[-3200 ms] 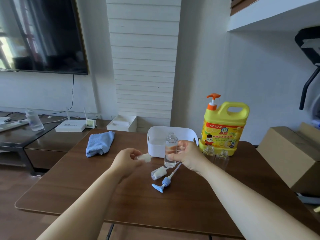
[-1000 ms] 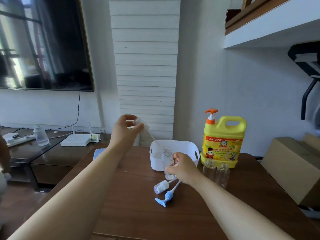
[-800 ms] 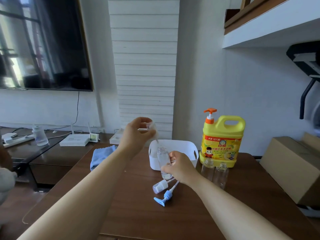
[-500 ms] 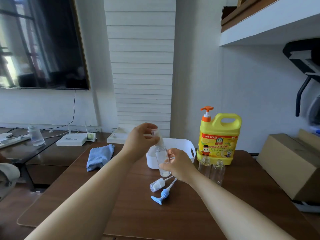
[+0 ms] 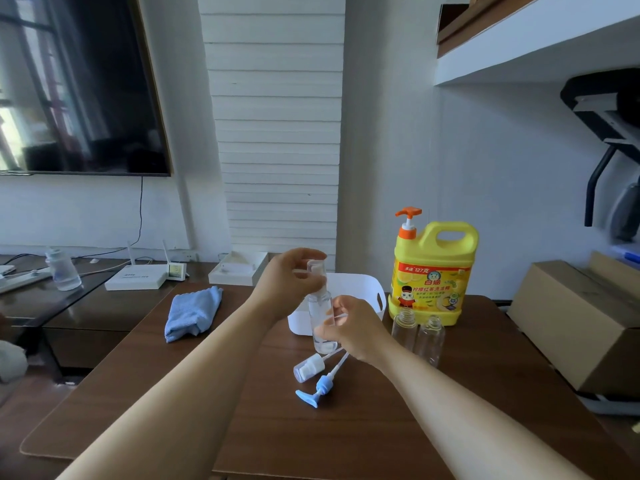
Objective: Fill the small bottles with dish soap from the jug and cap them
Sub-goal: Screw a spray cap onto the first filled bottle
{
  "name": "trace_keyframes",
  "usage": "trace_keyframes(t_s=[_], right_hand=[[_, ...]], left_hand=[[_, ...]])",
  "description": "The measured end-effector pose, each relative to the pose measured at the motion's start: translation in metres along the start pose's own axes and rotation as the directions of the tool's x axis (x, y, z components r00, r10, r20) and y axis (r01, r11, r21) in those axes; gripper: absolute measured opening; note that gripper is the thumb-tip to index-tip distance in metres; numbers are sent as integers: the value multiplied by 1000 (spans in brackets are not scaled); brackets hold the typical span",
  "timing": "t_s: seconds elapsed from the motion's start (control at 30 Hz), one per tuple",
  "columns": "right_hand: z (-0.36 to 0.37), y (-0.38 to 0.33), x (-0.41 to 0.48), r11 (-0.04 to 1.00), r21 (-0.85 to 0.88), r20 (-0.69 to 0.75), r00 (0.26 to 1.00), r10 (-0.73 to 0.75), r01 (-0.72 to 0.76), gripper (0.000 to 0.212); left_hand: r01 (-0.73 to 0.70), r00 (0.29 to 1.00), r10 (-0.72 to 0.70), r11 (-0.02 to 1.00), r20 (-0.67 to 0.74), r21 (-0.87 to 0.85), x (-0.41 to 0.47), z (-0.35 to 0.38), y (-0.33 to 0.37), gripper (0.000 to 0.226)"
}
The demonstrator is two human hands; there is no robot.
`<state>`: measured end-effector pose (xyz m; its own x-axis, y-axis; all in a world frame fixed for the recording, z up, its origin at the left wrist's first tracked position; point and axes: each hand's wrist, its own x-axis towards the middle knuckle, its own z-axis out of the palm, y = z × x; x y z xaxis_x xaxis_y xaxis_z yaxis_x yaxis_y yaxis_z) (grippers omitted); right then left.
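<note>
Past the blue cloth (image 5: 193, 313) lying on the surface (image 5: 329, 441), the left hand (image 5: 289, 280) has its grip pinched on a clear spray cap (image 5: 317, 268), which sits at the neck of the small bottle (image 5: 320, 315). The bottle stands upright in front of the white basket (image 5: 367, 289), and the right hand (image 5: 353, 332) has its grip curled round the lower half. From here I'd say the job is to seat the cap square on the neck before any twist, turning with the fingertips only while the lower hand stops the body from spinning. A tilted start could cross the thread. How much soap is inside I cannot tell. A loose cap (image 5: 308, 367) and a blue pump (image 5: 318, 389) lie just below. Two empty bottles (image 5: 417, 332) wait beside the jug (image 5: 433, 275), so an elbow swung wide could knock them over.
</note>
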<state>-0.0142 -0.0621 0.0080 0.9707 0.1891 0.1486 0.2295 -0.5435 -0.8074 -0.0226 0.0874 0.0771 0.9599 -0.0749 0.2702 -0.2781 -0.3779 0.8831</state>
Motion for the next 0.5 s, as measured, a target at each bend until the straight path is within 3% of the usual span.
trace_keyframes(t_s=[0.5], right_hand=[[-7,-2,-3,999,53,13,1000,-3,2,19]], left_hand=[[1,1000,-1,999,1,-35,3,4,8,32]])
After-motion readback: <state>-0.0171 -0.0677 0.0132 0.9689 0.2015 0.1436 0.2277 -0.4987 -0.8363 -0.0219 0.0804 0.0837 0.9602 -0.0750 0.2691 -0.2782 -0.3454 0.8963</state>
